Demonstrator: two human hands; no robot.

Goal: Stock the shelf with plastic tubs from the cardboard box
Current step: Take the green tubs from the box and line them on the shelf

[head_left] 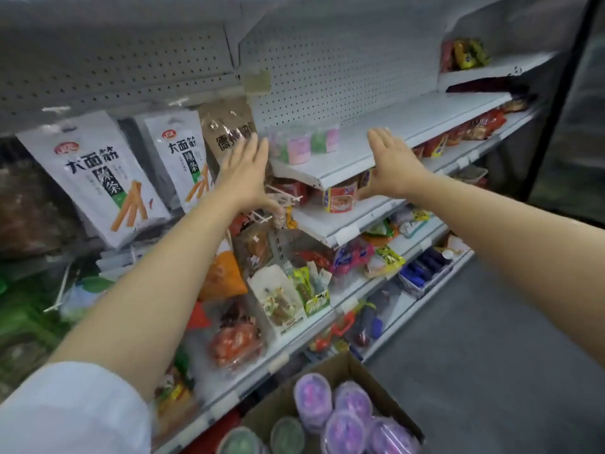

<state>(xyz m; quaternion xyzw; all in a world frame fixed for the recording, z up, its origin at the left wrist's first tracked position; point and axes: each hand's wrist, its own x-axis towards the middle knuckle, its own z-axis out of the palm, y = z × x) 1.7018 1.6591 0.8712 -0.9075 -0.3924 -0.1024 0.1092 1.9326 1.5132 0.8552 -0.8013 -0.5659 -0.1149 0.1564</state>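
1. Your left hand (244,168) is raised flat with fingers straight, holding nothing, at the left end of the white shelf (386,139).
2. Your right hand (391,165) is likewise spread flat and empty, at the shelf's front edge, well apart from the left.
3. Between your two hands, a small group of plastic tubs (302,144) in pink and green stands upright at the left end of that shelf, close to the perforated back panel (327,67); they are blurred, so whether your left fingertips touch the nearest one cannot be told.
4. Below you, the open cardboard box (330,365) holds more tubs with purple lids (343,411) and green lids (288,434).
5. To your left hang white snack bags (98,178) printed with orange sticks, next to a brown packet (229,132).
6. Lower shelves carry mixed packaged snacks (284,296), and a round tin (340,198) sits just under the shelf you face.
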